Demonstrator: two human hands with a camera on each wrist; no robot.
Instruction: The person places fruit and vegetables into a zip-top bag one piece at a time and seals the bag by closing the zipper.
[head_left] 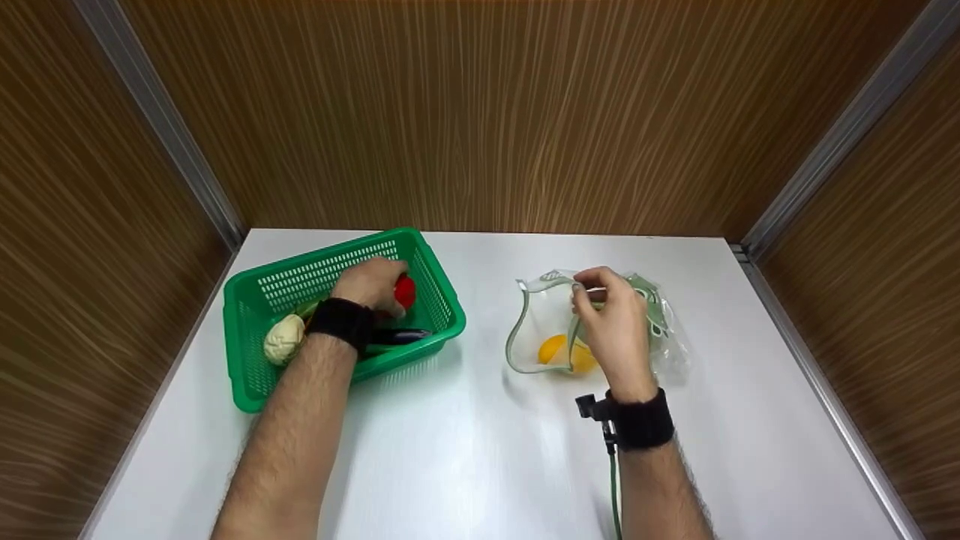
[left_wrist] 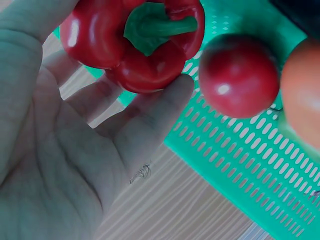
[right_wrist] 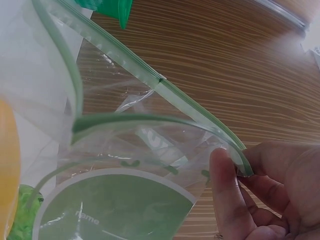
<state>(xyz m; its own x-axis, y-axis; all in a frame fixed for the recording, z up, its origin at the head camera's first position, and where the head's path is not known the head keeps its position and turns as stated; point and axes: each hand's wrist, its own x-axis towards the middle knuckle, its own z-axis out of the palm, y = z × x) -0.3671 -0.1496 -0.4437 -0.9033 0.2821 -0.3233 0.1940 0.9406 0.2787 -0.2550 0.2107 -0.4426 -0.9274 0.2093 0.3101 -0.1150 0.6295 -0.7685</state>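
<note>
In the head view, your left grip (head_left: 371,283) is inside the green basket (head_left: 435,281), left of center, near the eggplant (head_left: 401,336). Your right grip (head_left: 616,315) pinches the clear bag (head_left: 517,325) by its rim, right of center; its mouth gapes leftward, and a yellow item (head_left: 553,349) shows within. The white counter (head_left: 450,450) bears both and shines in the lower middle, with wood-grain panels (head_left: 480,112) behind and on either side.

In the left wrist view, your grip grasps the red pepper (left_wrist: 142,70) at upper left. A tomato (left_wrist: 238,76) sits just to its right, so lifting straight up should avoid dragging it; hold the body rather than the stem.

In the right wrist view, your thumb and fingers clasp the rim at lower right. Tension it gently outward: the film looks limp and could fold shut.
</note>
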